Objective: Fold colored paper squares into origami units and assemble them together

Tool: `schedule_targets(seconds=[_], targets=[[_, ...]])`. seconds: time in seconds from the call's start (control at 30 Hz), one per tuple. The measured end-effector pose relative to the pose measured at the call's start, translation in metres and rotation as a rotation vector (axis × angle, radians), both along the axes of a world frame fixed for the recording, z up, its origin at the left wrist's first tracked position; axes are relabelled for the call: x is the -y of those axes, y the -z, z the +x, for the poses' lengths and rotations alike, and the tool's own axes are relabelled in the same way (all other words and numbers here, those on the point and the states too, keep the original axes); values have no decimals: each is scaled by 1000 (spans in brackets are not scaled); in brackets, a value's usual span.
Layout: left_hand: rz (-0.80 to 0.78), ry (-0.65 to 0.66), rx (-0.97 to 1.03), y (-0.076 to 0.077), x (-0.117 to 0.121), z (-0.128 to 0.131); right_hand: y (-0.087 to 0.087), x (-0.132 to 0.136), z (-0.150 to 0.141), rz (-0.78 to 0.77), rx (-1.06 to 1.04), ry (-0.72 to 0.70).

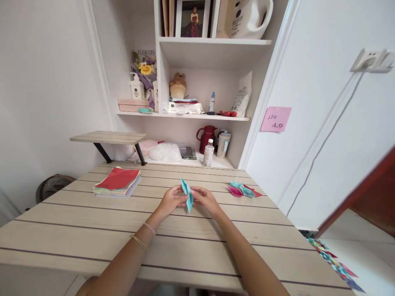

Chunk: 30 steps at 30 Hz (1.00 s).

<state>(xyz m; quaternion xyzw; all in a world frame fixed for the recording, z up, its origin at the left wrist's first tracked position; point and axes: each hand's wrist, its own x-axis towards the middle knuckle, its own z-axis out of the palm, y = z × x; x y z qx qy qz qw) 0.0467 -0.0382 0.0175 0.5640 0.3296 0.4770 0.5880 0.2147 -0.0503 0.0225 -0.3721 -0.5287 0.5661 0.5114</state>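
A light-blue folded paper boat [187, 194] is held between my two hands over the middle of the table. My left hand [170, 201] grips its left side, fingers closed on the paper. From the right, my right hand [205, 199] pinches the other side. Off to the right lies a small group of folded paper boats [243, 189] in blue, pink and red. On the left is a stack of coloured paper sheets [119, 181] with a red one on top.
The slatted wooden table [179, 255] spans the view. A small raised shelf [108, 137] stands at its back left. A bottle [208, 153] and a red jug [207, 139] stand at the back. More folded papers [335, 263] lie on the floor at right.
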Motion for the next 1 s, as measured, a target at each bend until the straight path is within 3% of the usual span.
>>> schedule_targets(seconds=[0.5, 0.7, 1.0], targets=[[2, -43, 8, 2, 2, 2, 0, 0, -1, 126, 83, 38], [74, -48, -44, -1, 4, 3, 1, -2, 0, 106, 109, 62], [232, -173, -155, -7, 12, 6, 6, -4, 1, 84, 62, 60]])
